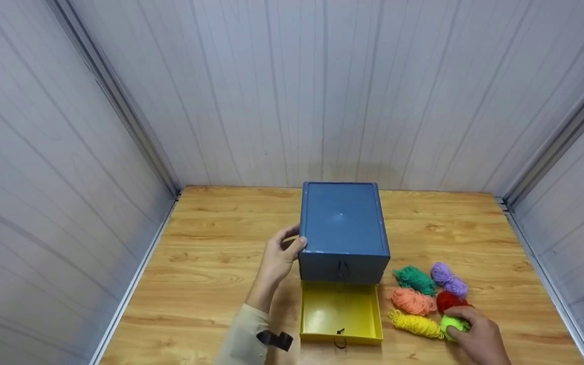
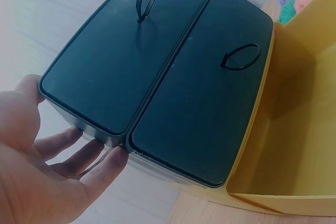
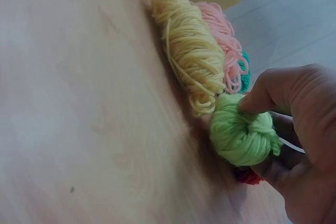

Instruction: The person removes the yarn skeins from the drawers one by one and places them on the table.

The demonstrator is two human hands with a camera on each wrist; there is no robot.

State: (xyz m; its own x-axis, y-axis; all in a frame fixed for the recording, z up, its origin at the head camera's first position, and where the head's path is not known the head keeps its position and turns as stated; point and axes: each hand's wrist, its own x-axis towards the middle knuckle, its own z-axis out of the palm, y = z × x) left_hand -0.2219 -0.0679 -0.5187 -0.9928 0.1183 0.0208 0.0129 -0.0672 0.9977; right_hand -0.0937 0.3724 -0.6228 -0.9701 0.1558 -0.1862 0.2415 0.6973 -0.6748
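A blue drawer box (image 1: 342,218) stands on the wooden table, its lowest, yellow drawer (image 1: 316,309) pulled out and empty inside. My left hand (image 1: 279,253) grips the box at its front left corner, thumb at the top edge and fingers along the side. Two dark drawer fronts (image 2: 197,93) with black loop pulls fill the left wrist view. To the right of the drawer, my right hand (image 1: 479,332) pinches a lime green yarn skein (image 3: 242,132) between thumb and fingers. A yellow yarn skein (image 3: 191,45) lies right beside it, and a dark red skein (image 1: 449,301) is partly hidden behind the hand.
Green (image 1: 415,280), coral (image 1: 413,301) and purple yarn skeins (image 1: 449,280) lie right of the box. Pale panel walls (image 1: 292,101) enclose the wooden table (image 1: 211,263) at the back and both sides. A black strap (image 1: 275,339) hangs at the left sleeve.
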